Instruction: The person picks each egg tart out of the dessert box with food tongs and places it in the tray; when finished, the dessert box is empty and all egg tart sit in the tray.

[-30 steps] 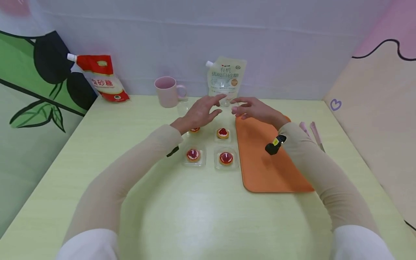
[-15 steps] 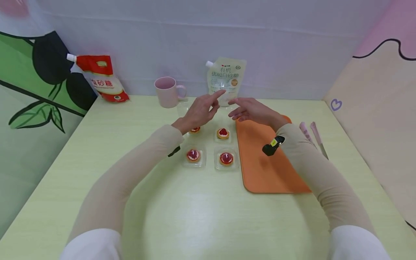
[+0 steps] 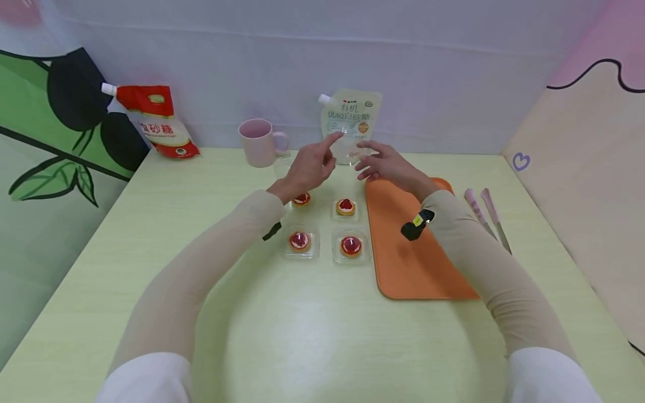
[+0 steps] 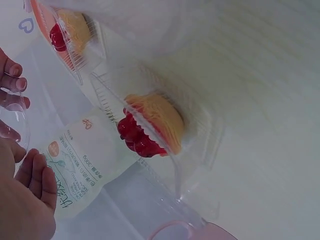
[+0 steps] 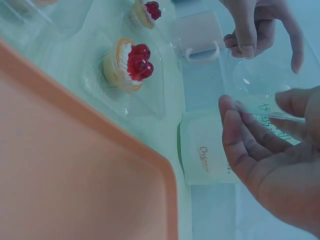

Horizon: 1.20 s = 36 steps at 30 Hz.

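Note:
In the middle of the head view, my left hand (image 3: 306, 169) and right hand (image 3: 389, 167) face each other above the table's back part. Between them is a thin clear plastic lid (image 5: 257, 75), which shows best in the right wrist view. My right thumb and fingers pinch its near edge. On its far side my left thumb and curled fingers grip the edge, while the left index finger points out straight. Below lie several clear plastic boxes, each with a small red-topped tart (image 3: 351, 245); another tart (image 3: 345, 207) sits just below the hands.
Behind the hands stands a pale green sugar pouch (image 3: 351, 115). A pink mug (image 3: 258, 143) is left of it, and a red sugar bag (image 3: 163, 123) leans at the back left. An orange board (image 3: 418, 263) lies at right, with two pink-handled utensils (image 3: 490, 207) beyond.
My left hand has turned a little and its index finger has straightened upward. The right hand has shifted slightly, its index finger lifting. Tarts and boxes stay in place.

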Each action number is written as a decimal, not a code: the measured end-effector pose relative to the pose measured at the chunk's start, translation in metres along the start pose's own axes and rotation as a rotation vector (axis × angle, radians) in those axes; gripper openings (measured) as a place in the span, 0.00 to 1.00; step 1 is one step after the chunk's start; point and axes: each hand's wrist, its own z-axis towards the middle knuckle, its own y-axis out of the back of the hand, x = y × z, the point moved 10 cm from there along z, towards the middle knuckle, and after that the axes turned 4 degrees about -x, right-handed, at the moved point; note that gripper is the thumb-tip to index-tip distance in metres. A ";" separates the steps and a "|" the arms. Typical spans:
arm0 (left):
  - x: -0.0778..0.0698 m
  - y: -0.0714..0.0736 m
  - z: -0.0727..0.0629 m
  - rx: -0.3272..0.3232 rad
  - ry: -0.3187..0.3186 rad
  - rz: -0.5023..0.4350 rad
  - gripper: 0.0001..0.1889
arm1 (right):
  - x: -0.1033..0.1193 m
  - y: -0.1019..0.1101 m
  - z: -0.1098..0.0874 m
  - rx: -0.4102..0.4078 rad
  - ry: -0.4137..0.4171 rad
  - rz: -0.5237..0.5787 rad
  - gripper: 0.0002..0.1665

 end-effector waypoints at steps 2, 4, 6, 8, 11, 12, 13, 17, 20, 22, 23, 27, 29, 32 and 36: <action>0.005 -0.001 0.002 0.009 0.033 -0.001 0.30 | 0.002 0.001 0.002 -0.015 0.029 -0.034 0.32; 0.010 -0.002 0.003 0.023 0.068 -0.010 0.30 | 0.003 0.001 0.004 -0.031 0.062 -0.072 0.33; 0.016 -0.005 0.005 0.046 0.109 -0.031 0.30 | 0.005 0.002 0.008 -0.054 0.096 -0.100 0.34; 0.023 -0.009 0.008 0.074 0.153 -0.053 0.31 | 0.005 0.005 0.012 -0.081 0.130 -0.113 0.35; 0.034 -0.015 0.012 0.123 0.222 -0.103 0.32 | 0.005 0.009 0.019 -0.127 0.164 -0.143 0.36; 0.037 -0.017 0.014 0.140 0.240 -0.122 0.32 | 0.004 0.011 0.021 -0.139 0.168 -0.147 0.37; 0.041 -0.018 0.016 0.158 0.258 -0.144 0.32 | 0.003 0.012 0.023 -0.149 0.165 -0.146 0.37; 0.052 -0.023 0.021 0.221 0.310 -0.203 0.32 | -0.004 0.015 0.030 -0.169 0.124 -0.096 0.35; 0.056 -0.025 0.022 0.260 0.337 -0.196 0.32 | -0.010 0.015 0.036 -0.163 0.080 -0.040 0.33; 0.058 -0.027 0.022 0.280 0.349 -0.186 0.31 | -0.016 0.014 0.040 -0.155 0.052 -0.012 0.32; 0.060 -0.029 0.022 0.292 0.355 -0.183 0.31 | -0.018 0.014 0.043 -0.151 0.037 -0.002 0.32; 0.063 -0.035 0.023 0.347 0.361 -0.169 0.31 | -0.028 0.011 0.049 -0.137 -0.011 0.011 0.30; 0.065 -0.039 0.023 0.375 0.364 -0.146 0.31 | -0.032 0.010 0.052 -0.128 -0.019 0.008 0.30; 0.069 -0.046 0.023 0.416 0.374 -0.103 0.32 | -0.037 0.008 0.057 -0.119 -0.027 -0.019 0.30; 0.070 -0.054 0.024 0.454 0.380 -0.059 0.32 | -0.044 0.010 0.062 -0.126 -0.055 -0.081 0.30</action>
